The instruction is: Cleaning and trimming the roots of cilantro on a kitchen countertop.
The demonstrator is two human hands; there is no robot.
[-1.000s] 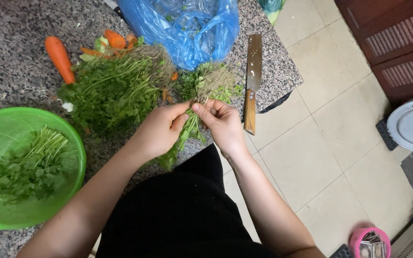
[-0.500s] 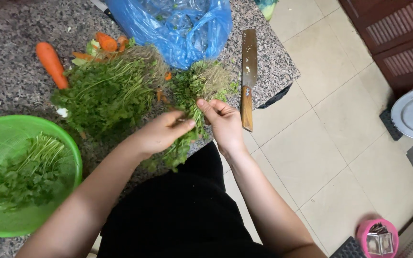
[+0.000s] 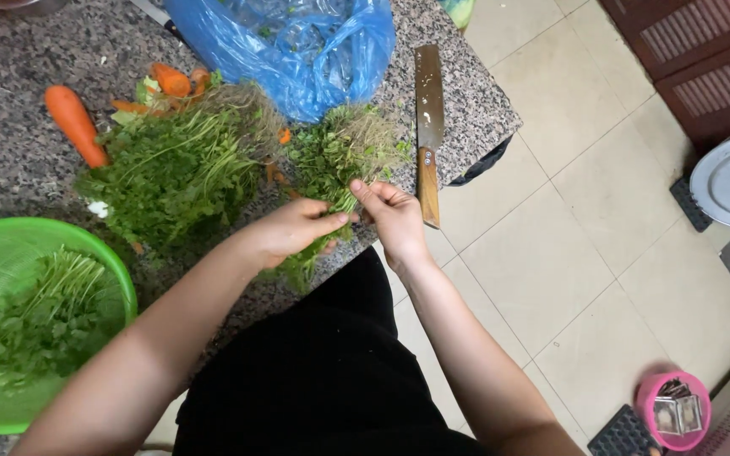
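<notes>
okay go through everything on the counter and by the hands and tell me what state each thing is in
Left hand: gripping herb stems.
Right hand: pinching the same stems.
Small herb bunch: held, roots on.
Large herb pile: loose on counter.
Green basket: partly filled with herbs.
Knife: lying flat, untouched.
Blue bag: open, crumpled.
Carrot: whole.

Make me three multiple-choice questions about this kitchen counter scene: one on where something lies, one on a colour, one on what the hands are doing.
1. The wooden-handled cleaver lies:
A. right of the herbs
B. inside the basket
C. on the floor

2. The round plastic basket is:
A. red
B. green
C. white

3. The hands are:
A. both gripping a small bunch of leafy green herbs
B. both empty
C. holding the cleaver

Answers: 1 A, it lies on the speckled stone counter beside the herbs. 2 B, its rim is bright green. 3 A, left hand and right hand pinch the stems.
</notes>
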